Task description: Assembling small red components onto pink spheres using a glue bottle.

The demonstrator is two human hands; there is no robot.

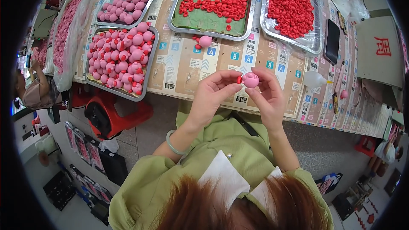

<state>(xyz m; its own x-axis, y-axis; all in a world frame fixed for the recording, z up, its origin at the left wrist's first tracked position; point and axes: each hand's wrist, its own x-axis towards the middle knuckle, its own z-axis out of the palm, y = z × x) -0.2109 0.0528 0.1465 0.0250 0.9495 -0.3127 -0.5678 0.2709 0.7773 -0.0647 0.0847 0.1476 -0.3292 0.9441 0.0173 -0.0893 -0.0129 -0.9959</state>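
Over the table's near edge, my right hand grips a small pink ball-shaped figure between thumb and fingers. My left hand pinches a small red oval piece, which is right against the figure's left side; whether it is attached, I cannot tell. Beyond my hands, a metal tray with a green lining carries loose red oval pieces. A loose pink ball lies by that tray, with red pieces beside it. At the left, another tray is heaped with pink figures bearing red pieces.
More plain pink balls fill a tray at the far left. Red rings are piled in a tray at the far right. A phone and a white squeeze bottle lie to my right. A red stool stands below the table.
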